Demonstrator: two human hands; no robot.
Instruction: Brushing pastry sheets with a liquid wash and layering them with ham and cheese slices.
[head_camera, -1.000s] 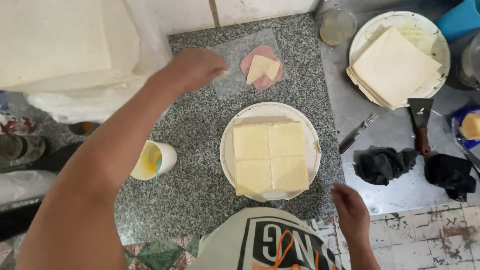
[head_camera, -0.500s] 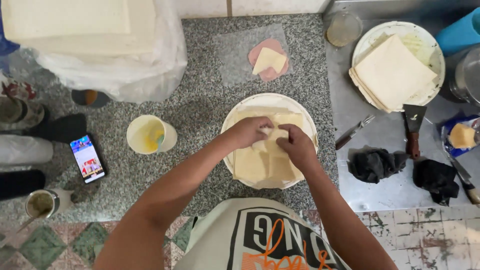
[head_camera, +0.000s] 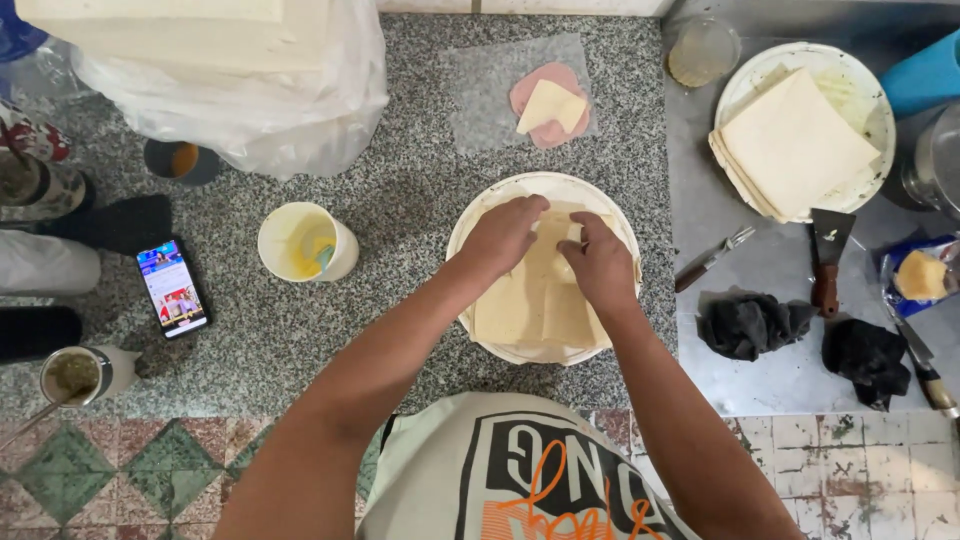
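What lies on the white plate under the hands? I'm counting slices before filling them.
On the white plate, pale square slices lie flat, side by side. The left hand and right hand cover the upper slices, hiding their count.

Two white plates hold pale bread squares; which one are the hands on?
The round white plate on the speckled granite counter, centre frame: both hands, left and right, rest on its bread squares. The other white plate sits untouched on the metal surface, upper right.

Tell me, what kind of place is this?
Probably a small kitchen or snack stand: both hands press bread slices on a white plate, beside ham and cheese and a spatula.
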